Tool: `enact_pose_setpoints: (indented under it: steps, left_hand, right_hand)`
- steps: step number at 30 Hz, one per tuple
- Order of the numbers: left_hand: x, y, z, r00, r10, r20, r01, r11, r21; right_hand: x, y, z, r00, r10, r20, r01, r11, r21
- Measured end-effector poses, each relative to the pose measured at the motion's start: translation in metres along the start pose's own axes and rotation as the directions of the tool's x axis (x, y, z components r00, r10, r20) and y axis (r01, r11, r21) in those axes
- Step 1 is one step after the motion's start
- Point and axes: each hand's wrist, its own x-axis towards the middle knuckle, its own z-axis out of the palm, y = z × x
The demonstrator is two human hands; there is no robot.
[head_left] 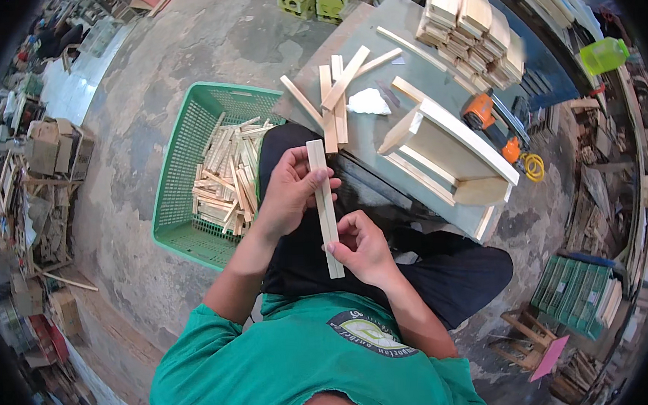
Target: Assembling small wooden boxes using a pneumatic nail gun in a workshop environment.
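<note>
Above my lap I hold narrow pale wooden strips [324, 210] upright in the picture; a line along their length looks like two laid together. Fingers and thumb of my left hand [292, 191] close round the upper part. My right hand [362, 249] pinches the lower part between thumb and fingers. Just beyond, several loose wooden slats [339, 90] lie crossed on the grey worktable [395, 24]. A wooden frame with a curved white edge [468, 138] rests on the table to the right. Left of my knee, a green plastic basket [170, 175] holds many thin wooden sticks [222, 179].
Stacked wooden pieces [469, 26] stand at the table's far right. An orange-and-black power tool [482, 111] lies beside the frame, near a coiled yellow hose [533, 167]. A white crumpled item [369, 102] sits by the slats. Green crates [574, 291] are at the right.
</note>
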Motion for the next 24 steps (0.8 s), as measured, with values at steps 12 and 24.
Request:
enact_pose_setpoints:
  steps: [12,24]
  left_hand:
    - [-0.011,-0.006,-0.033,0.996,-0.071,0.049,0.082,0.957,-0.279]
    - [0.048,-0.096,-0.299,0.735,0.170,-0.656,0.268,0.817,0.511]
  right_hand:
    - [0.030,-0.009,0.011,0.996,0.068,0.062,-0.086,0.933,0.349]
    - [0.053,0.010,0.049,0.991,-0.135,-0.025,0.113,0.903,-0.415]
